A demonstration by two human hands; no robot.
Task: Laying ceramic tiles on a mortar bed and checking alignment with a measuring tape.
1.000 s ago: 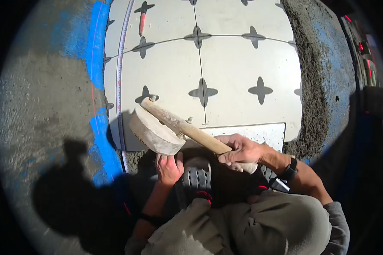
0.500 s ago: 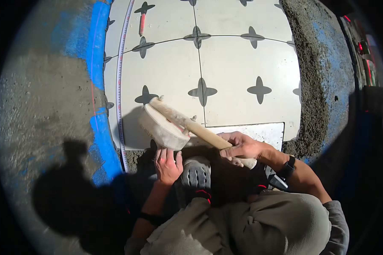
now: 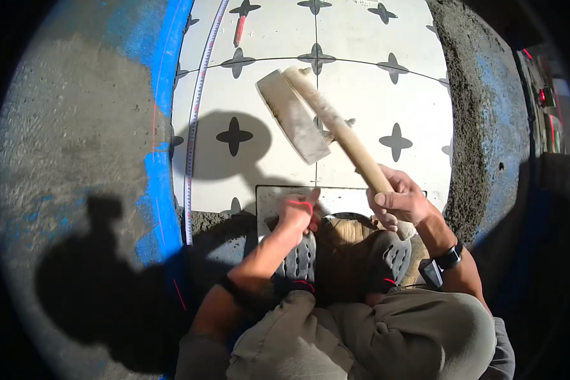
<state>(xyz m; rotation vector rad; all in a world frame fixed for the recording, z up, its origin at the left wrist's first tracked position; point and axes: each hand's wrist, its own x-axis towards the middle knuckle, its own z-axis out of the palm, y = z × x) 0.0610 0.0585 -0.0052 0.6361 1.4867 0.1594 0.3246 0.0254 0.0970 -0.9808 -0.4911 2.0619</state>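
Observation:
My right hand (image 3: 399,199) is closed around the wooden handle of a tile tamper (image 3: 345,139), whose thick, dusty pale pad (image 3: 294,117) hangs alongside the handle. The tamper is tilted over the pale tiles (image 3: 373,95), its pad to the far left of my grip. Below it, my left hand (image 3: 296,218) is over a white speckled board (image 3: 272,197) between me and the tiles. One digit stretches toward the tile edge and the other fingers are partly bent; I see nothing held. Whether it touches the board, I cannot tell.
A measuring tape (image 3: 201,85) runs along the tiles' left side, beside a blue strip (image 3: 161,120). A red marker (image 3: 240,30) lies on a far tile. Rough mortar (image 3: 467,133) borders the right side. My shoes (image 3: 299,259) are close to the board.
The tamper has moved up and away from me over the tiles, carried by my right hand. My left hand has left its pad and moved right, over the white board.

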